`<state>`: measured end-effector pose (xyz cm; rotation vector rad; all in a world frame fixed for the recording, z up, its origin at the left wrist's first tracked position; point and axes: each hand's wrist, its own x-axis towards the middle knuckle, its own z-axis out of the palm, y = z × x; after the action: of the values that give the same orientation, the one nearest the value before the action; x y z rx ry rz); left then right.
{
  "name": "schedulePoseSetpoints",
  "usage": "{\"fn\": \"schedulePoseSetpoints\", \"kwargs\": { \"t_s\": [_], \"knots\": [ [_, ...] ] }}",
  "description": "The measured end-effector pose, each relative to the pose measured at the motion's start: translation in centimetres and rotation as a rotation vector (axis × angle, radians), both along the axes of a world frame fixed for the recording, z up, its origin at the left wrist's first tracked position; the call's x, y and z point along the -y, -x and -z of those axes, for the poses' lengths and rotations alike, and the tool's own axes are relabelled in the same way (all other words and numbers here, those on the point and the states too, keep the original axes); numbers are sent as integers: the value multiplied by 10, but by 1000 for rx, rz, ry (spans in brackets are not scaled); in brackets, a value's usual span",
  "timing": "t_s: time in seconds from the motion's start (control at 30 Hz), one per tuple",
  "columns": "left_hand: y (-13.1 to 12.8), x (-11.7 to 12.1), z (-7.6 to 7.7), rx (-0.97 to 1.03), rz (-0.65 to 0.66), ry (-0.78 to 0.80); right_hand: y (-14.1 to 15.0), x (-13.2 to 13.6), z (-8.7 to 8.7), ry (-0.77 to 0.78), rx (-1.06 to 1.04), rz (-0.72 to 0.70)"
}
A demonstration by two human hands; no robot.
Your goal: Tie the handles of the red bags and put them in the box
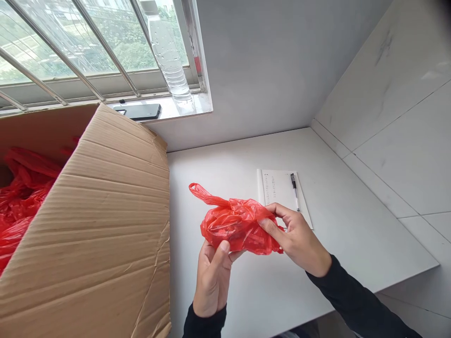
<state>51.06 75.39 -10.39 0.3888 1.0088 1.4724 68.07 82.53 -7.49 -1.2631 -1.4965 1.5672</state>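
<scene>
A red plastic bag point(239, 225), bunched around something I cannot make out, is held up over the white table point(211, 169). My left hand point(213, 277) grips its lower left edge, thumb on the front and fingers behind. At the bag's right end, my right hand point(296, 234) pinches the plastic between thumb and fingers. One twisted handle loop of the bag sticks out to the upper left. Behind the right hand lies a white notebook point(278, 188) with handwriting, partly hidden, and a black-capped pen point(295, 191) rests on it.
On the left stands a large cardboard box point(105, 211) with several red plastic bags point(24, 197) inside. A water bottle point(169, 61) and a dark phone point(141, 111) are on the sill of the barred window. A grey wall and marble-look tiles border the table.
</scene>
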Motion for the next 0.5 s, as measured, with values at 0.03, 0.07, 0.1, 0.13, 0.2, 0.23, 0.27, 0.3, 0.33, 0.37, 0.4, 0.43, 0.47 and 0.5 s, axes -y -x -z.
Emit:
{"fn": "schedulePoseSetpoints", "kwargs": {
  "t_s": [0.03, 0.07, 0.1, 0.13, 0.2, 0.23, 0.27, 0.3, 0.33, 0.37, 0.4, 0.43, 0.47, 0.5],
  "knots": [
    [2, 1, 2, 23, 0, 8, -1, 0, 0, -9, 7, 5],
    [4, 1, 4, 35, -2, 18, -1, -1, 0, -19, 12, 6],
    [6, 2, 5, 34, -5, 27, -1, -1, 0, -28, 17, 3],
    [7, 2, 5, 23, -11, 29, -2, -1, 0, -38, 22, 0],
    [7, 1, 3, -13, -35, 23, -2, 0, 1, -58, 36, -2],
    [7, 0, 2, -29, -47, 19, -2, 0, 1, -60, 37, -4],
    [6, -1, 1, -41, -55, 17, -2, 0, 1, -50, 28, -14],
    [6, -1, -1, -47, -61, 19, -1, 0, 1, -26, 7, -35],
    [5, -2, -2, -50, -66, 23, -1, 0, 1, 12, -25, -65],
    [4, -2, -3, -50, -68, 27, -1, 0, 1, 55, -63, -101],
    [4, -2, -4, -50, -70, 31, -1, 0, 1, 91, -98, -133],
    [4, -2, -4, -52, -72, 34, -1, 0, 2, 113, -124, -153],
    [4, -2, -5, -54, -69, 37, -1, 0, 2, 122, -142, -162],
    [4, -2, -5, -55, -62, 40, -1, 0, 3, 119, -151, -159]
  ]
}}
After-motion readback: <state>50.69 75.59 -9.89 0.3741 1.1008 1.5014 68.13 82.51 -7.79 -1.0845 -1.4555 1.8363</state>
